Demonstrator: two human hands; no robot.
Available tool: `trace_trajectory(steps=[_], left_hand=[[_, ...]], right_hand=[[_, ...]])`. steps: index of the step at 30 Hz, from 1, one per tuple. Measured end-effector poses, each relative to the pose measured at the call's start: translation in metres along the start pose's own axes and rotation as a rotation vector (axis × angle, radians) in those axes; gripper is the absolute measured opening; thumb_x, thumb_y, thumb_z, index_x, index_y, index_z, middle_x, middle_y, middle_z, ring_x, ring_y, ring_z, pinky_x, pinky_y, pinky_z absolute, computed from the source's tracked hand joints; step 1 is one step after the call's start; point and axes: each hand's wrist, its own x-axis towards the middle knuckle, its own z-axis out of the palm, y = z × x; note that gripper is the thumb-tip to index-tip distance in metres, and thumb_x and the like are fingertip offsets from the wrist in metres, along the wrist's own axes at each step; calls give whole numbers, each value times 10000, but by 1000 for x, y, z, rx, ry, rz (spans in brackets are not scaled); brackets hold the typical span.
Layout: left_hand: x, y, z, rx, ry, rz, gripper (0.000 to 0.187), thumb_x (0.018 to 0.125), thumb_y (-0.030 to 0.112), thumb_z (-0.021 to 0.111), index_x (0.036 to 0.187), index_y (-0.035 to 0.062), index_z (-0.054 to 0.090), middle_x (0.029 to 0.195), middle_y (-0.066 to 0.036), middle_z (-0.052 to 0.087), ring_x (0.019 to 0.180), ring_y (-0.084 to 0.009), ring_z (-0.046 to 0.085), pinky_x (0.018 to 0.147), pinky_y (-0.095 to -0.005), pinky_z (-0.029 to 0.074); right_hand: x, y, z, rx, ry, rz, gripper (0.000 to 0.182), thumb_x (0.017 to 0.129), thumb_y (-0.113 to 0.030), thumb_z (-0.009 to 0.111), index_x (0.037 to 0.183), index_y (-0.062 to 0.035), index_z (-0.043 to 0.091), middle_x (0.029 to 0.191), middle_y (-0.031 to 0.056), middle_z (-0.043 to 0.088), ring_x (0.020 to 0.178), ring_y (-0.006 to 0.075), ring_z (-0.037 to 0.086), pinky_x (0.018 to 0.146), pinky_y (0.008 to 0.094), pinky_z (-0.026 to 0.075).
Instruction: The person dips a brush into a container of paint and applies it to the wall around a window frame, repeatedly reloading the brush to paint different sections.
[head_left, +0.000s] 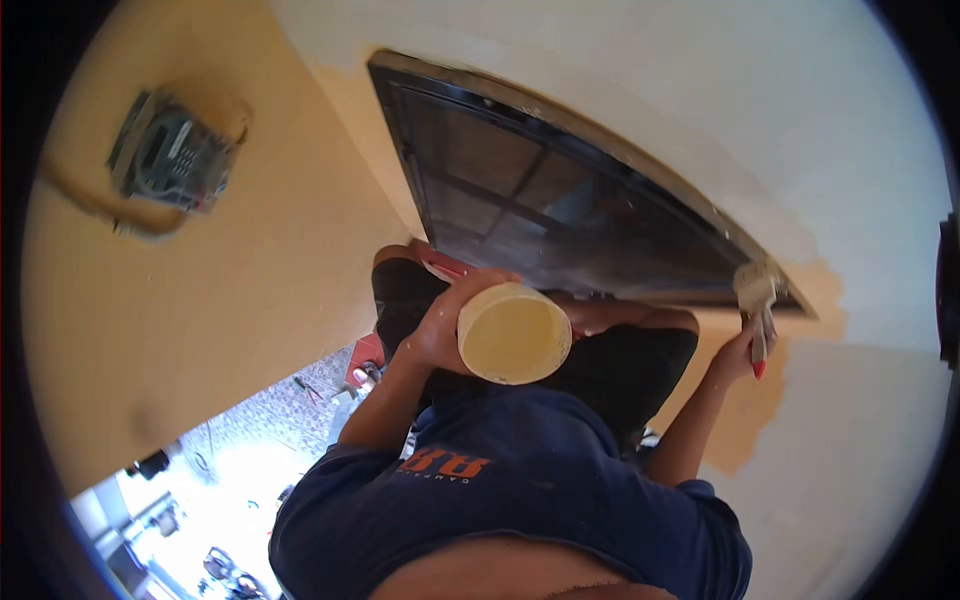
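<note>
My left hand (440, 335) is wrapped round the side of a round paint tub (515, 335), which I hold in front of my lap. Its inside shows pale yellow paint. Out to the right, my right hand (738, 352) grips a paintbrush (757, 290) by its handle, which has a red end. The bristles are coated in cream paint and lie against the wall by the lower right corner of a dark-framed window (570, 210). Around that corner is a patch of fresh orange-yellow paint (740, 420) with an uneven edge.
An electric meter box (175, 155) with a cable sticks out from the yellow wall (230, 290) on the left. Pale wall (850, 440) lies to the right. Far below at the lower left is a bright floor (250, 450) with scattered objects. My bent knees are close to the window.
</note>
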Motion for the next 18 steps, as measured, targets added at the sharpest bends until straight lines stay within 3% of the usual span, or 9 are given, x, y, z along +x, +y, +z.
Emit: trace_trajectory(steps=[1, 3, 5, 7, 8, 11, 12, 16, 18], left_hand=[[-1, -4, 5, -60, -52, -45, 952, 520, 213, 917, 1302, -14, 423, 1250, -192, 525, 1166, -314, 536, 970, -396, 428], [5, -9, 4, -321, 58, -106, 911, 528, 211, 911, 1283, -8, 451, 1247, -191, 526, 1160, -323, 534, 976, -407, 421], [3, -10, -2, -349, 55, -165, 841, 571, 192, 886, 1271, -3, 463, 1248, -194, 522, 1155, -324, 533, 972, -412, 425], [2, -11, -13, -272, 94, -300, 686, 704, 155, 797, 1277, -3, 454, 1252, -199, 515, 1148, -315, 535, 958, -396, 440], [4, -12, -21, -327, 28, -384, 491, 856, 173, 640, 1272, -8, 453, 1261, -205, 509, 1149, -310, 535, 949, -387, 460], [15, 9, -21, -297, 61, -269, 426, 923, 219, 527, 1270, -16, 454, 1288, -203, 492, 1161, -287, 529, 946, -384, 477], [19, 11, -19, -168, 107, -182, 399, 925, 237, 508, 1224, -27, 504, 1234, -202, 540, 1103, -270, 572, 916, -385, 504], [44, 19, -30, -148, 47, -155, 341, 911, 186, 526, 1168, -37, 556, 1143, -182, 604, 1005, -249, 622, 870, -368, 528], [49, 30, -26, -210, 181, -334, 299, 914, 160, 516, 1120, -45, 588, 1074, -158, 642, 934, -238, 648, 835, -349, 543]], right_hand=[[-12, -10, -9, -193, -52, 16, 210, 891, -78, 615, 1001, 88, 549, 987, 180, 620, 902, 252, 618, 741, 341, 514], [-17, -4, -6, -106, -54, -13, 198, 887, -79, 631, 997, 71, 564, 992, 168, 627, 902, 246, 615, 776, 335, 494], [-14, -19, -3, -98, -122, -2, 214, 898, -77, 622, 1025, 73, 538, 1011, 165, 617, 940, 221, 616, 804, 328, 530], [-5, -19, -1, -17, -120, -6, 246, 900, -87, 625, 1051, 83, 530, 1045, 179, 616, 965, 229, 620, 820, 324, 532], [1, -32, 0, -92, -98, 23, 263, 901, -83, 621, 1066, 97, 523, 1056, 191, 613, 975, 238, 627, 836, 323, 536], [22, -77, -1, -80, -2, 4, 228, 899, -55, 605, 1034, 95, 499, 1070, 209, 598, 983, 250, 625, 857, 348, 549], [28, -87, -4, -88, 25, 8, 228, 899, -55, 605, 1034, 95, 499, 1070, 209, 598, 983, 250, 625, 857, 348, 549], [38, -110, -9, 97, 80, -47, 202, 902, -19, 563, 1033, 104, 470, 1065, 211, 586, 984, 281, 618, 855, 383, 561], [34, -111, -7, 145, 94, 23, 198, 895, -10, 559, 1046, 94, 484, 1053, 187, 583, 964, 258, 618, 849, 360, 557]])
